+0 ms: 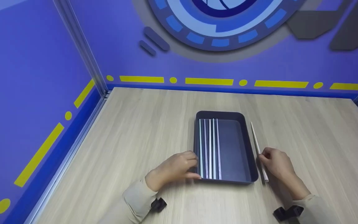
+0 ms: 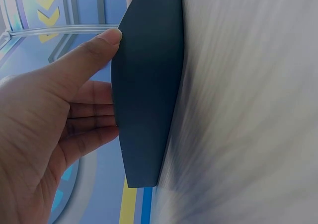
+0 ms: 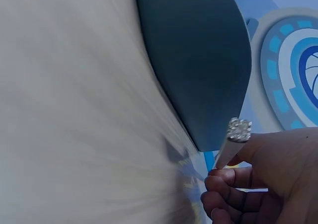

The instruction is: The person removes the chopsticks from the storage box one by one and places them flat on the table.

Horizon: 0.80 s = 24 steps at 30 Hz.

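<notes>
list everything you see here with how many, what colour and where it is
Tray: one, dark grey, on the table
Chopsticks: five, pale green, lilac and whitish, side by side in the tray's left half
Loose chopstick: one, pale, just right of the tray
Table: one, light wood, under the tray
Walls: three in view, blue, behind the table and at both sides
Sleeves: two, beige, on the arms
Wrist cameras: two, black, one per wrist
Left hand: one, bare, gripping the tray's near-left rim
Right hand: one, bare, holding the loose chopstick
</notes>
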Motion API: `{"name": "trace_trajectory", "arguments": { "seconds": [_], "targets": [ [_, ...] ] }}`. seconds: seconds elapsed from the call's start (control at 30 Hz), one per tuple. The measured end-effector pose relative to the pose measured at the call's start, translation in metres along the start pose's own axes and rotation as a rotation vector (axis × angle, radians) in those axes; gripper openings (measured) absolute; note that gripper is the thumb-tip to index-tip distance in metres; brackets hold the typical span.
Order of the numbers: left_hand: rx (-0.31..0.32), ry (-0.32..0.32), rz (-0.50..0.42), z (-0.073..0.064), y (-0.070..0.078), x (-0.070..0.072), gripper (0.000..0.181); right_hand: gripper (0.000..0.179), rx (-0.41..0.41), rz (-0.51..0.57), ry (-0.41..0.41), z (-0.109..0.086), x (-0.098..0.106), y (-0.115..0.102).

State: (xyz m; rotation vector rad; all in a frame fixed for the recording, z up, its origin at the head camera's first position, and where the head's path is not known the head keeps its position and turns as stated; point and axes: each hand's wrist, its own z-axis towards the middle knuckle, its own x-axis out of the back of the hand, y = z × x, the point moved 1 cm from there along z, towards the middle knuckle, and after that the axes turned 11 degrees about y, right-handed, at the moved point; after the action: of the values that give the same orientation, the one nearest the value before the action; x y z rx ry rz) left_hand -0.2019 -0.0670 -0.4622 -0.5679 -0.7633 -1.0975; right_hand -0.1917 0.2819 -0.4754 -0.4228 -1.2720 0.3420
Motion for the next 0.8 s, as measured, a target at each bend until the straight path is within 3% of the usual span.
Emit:
{"name": "trace_trajectory", "arguments": {
  "seconds": [0.37,0.8],
  "targets": [
    [0.021,-0.010,-0.016,-0.0003,0.0009,0.0022,0.038,0.019,0.026,-0.045,-0.066,0.0005,-0.0006,-0.0034],
    [0.017,-0.015,-0.002,-0.0001,0.0004,0.0004,0.037,0.020,0.013,-0.083,-0.090,0.0017,-0.0041,-0.0022]
  ]
}}
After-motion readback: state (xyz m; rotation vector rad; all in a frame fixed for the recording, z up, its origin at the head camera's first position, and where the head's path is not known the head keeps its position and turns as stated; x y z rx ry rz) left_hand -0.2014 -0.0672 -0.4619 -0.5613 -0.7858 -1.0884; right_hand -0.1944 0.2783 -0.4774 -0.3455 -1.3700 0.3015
